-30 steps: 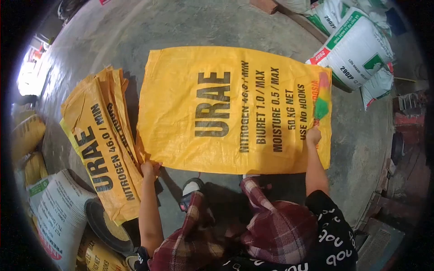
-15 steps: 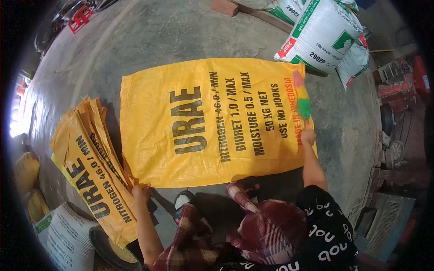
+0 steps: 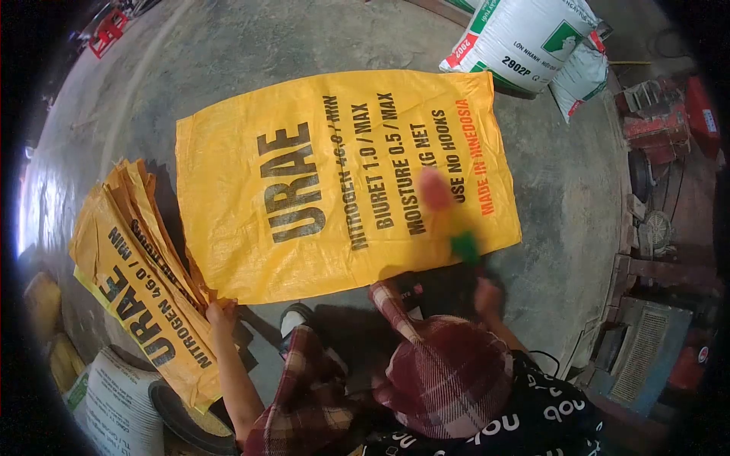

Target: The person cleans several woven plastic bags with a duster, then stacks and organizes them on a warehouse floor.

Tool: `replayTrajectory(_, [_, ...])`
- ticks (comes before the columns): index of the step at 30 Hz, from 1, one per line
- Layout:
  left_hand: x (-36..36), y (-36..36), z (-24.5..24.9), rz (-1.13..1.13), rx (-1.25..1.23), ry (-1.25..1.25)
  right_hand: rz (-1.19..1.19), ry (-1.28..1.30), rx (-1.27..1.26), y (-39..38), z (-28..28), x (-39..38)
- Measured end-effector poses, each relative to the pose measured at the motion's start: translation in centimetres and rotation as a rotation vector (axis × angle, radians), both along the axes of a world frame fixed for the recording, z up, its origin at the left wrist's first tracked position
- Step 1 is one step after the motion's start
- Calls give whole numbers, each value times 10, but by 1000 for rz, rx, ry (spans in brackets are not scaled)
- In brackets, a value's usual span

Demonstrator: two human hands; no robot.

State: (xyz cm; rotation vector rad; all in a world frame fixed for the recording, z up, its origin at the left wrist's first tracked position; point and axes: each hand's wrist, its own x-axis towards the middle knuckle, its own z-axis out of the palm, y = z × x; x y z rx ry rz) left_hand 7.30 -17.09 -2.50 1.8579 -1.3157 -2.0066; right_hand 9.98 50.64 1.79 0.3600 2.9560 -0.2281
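A yellow urea sack [image 3: 251, 228] with black print lies flat on the concrete floor. My left hand [image 3: 221, 310] is closed on its near left corner, by a stack of similar yellow sacks [image 3: 137, 281]. At the near right edge of the flat sack, my right hand [image 3: 488, 298] grips a duster with a fluffy head of pink, yellow and green [image 3: 464, 247]. The duster is blurred by motion and overlaps the right part of the printed face in this view.
Full white feed bags [image 3: 525, 45] stand at the far right. Machinery with a metal grille [image 3: 642, 357] is along the right side. At the lower left are a white sack [image 3: 122, 403] and a round tub [image 3: 171, 403] beside the stack. A red stool [image 3: 108, 32] stands far left.
The duster has swung from the sack's right edge toward me and left, tilting leftward. My left hand stays at the corner. The whole view has shifted slightly.
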Motion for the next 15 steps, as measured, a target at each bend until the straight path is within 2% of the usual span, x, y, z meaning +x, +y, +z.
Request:
replayTrajectory(2, [-8, 13, 22, -34, -36, -3, -327, -80, 214, 31, 12, 14])
replayTrajectory(3, [-11, 18, 28, -65, -65, -12, -331, -76, 212, 48, 8, 22])
replayTrajectory(5, [-5, 11, 19, -92, -35, -20, -925, 151, 247, 80, -13, 36])
replayTrajectory(6, [1, 6, 10, -112, -4, -34, -925, 157, 253, 79, -19, 33])
replayTrajectory(8, [11, -7, -3, -200, 22, 37, -139, 478, 135, 59, -29, 39])
replayTrajectory(10, [20, -10, -12, -304, 38, 116, 53, -113, -114, 39, -29, 46])
replayTrajectory(11, [24, -9, -13, -388, -100, 163, 42, -102, -116, 31, -34, 54])
replayTrajectory(12, [23, -13, -16, -468, -240, 212, -30, 110, -49, 18, -37, 66])
replayTrajectory(13, [15, -20, -13, -493, -224, -180, -98, 326, 18, 9, -42, 70])
replayTrajectory(14, [11, -21, -9, -493, -234, -171, -101, 337, 11, 19, -54, 71])
replayTrajectory(15, [13, -20, -5, -510, -249, -198, -391, 219, 20, 37, -61, 74])
